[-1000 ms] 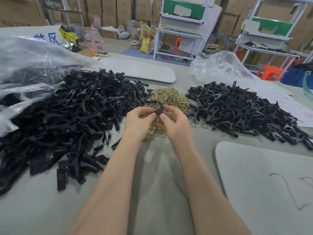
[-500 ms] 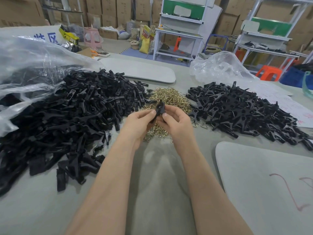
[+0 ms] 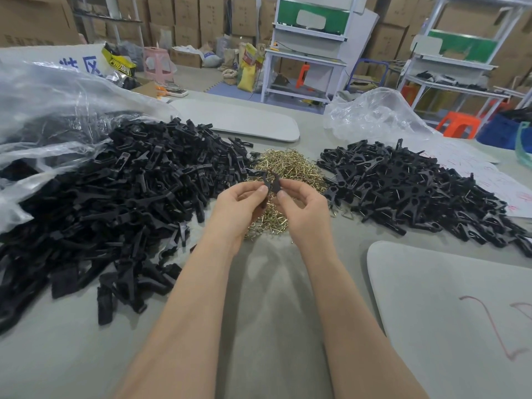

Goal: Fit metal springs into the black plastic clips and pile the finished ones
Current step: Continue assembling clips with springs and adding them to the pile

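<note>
Springs [image 3: 288,165] of a brass colour are heaped at the middle of the counter [image 3: 259,326], between two black piles. To the left, a broad heap of loose clip parts [image 3: 129,197] is spread out from under a clear plastic bag [image 3: 57,110]. To the right, a flatter pile of finished clips [image 3: 417,191] is laid, with wire loops showing at its near edge.

One black clip [image 3: 271,184] is held just above the near side of the springs. Its left half is pinched between the thumb and fingers of the left hand [image 3: 239,205], and its right half is pinched in the same way by the right hand [image 3: 302,208]. The two halves are splayed upward in a V. Whether a spring is seated in it cannot be told.

A grey board [image 3: 446,312] marked with red lines is set at the near right of the counter.
</note>
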`<state>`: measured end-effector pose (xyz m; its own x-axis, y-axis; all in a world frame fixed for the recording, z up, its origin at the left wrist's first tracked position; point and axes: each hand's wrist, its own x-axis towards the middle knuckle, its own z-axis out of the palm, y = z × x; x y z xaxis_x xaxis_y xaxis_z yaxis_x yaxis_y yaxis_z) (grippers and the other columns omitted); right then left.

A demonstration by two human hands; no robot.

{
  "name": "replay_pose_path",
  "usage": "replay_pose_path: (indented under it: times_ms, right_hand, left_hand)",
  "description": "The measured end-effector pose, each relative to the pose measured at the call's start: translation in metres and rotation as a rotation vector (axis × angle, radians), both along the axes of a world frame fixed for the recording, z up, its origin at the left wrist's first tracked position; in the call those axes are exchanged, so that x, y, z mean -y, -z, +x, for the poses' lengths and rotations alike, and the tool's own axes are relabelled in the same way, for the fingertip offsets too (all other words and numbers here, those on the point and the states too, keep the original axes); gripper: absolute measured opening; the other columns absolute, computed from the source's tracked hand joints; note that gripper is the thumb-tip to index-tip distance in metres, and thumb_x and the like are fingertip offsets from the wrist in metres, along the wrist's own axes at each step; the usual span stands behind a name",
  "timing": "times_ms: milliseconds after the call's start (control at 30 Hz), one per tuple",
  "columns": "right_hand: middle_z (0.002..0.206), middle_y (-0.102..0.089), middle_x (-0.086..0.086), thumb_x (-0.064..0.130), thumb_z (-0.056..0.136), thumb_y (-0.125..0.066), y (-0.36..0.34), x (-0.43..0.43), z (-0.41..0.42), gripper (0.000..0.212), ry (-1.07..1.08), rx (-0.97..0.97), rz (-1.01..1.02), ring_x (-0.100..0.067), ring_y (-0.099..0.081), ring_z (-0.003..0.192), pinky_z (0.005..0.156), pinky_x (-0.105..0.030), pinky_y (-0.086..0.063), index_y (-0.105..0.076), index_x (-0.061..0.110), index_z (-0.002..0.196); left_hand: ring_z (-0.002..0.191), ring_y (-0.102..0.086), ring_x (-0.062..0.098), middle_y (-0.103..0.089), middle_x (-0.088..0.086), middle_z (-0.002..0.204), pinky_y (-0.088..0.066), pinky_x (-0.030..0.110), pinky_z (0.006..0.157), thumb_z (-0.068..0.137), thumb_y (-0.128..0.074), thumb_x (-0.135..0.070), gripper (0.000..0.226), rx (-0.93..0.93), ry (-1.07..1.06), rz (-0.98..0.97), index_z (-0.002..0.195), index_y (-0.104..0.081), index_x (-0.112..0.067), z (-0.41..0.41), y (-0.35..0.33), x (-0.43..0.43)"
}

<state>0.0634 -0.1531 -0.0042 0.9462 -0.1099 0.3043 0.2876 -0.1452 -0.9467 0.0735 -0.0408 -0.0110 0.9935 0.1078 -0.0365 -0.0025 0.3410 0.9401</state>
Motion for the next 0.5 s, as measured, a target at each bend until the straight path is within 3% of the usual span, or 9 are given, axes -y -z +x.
replay_pose_path:
  times_ms: [100, 300, 500]
  right_hand:
    - [0.096, -0.069, 0.000, 0.000, 0.091, -0.056, -0.0007, 0.0004, 0.0003, 0.023, -0.009, 0.001, 0.034, -0.023, -0.067, 0.097, 0.092, -0.040, -0.054, -0.063, 0.019, 0.101]
    - [0.093, -0.071, -0.002, 0.001, 0.090, -0.058, 0.0012, 0.0021, 0.0018, 0.023, -0.011, -0.006, 0.052, -0.020, -0.069, 0.092, 0.089, -0.039, -0.055, -0.066, 0.021, 0.096]
    - [0.096, -0.071, -0.007, 0.001, 0.090, -0.059, 0.0015, 0.0016, 0.0007, 0.021, -0.019, -0.001, 0.059, -0.023, -0.068, 0.094, 0.090, -0.040, -0.054, -0.066, 0.020, 0.096]
  left_hand:
    - [0.070, -0.061, 0.008, -0.065, -0.006, 0.067, -0.053, 0.025, 0.080, 0.090, -0.061, -0.006, 0.011, 0.005, 0.000, 0.001, 0.087, -0.066, -0.014, -0.0006, -0.0019, 0.0013]
    - [0.082, -0.060, 0.016, -0.063, 0.009, 0.088, -0.052, 0.028, 0.083, 0.088, -0.063, -0.005, 0.006, 0.032, 0.037, 0.029, 0.089, -0.064, -0.011, -0.0022, -0.0045, 0.0024]
    - [0.072, -0.059, 0.013, -0.063, 0.003, 0.077, -0.050, 0.027, 0.078, 0.088, -0.064, -0.006, 0.006, 0.016, 0.049, -0.008, 0.088, -0.063, -0.011, -0.0019, -0.0039, -0.0002]
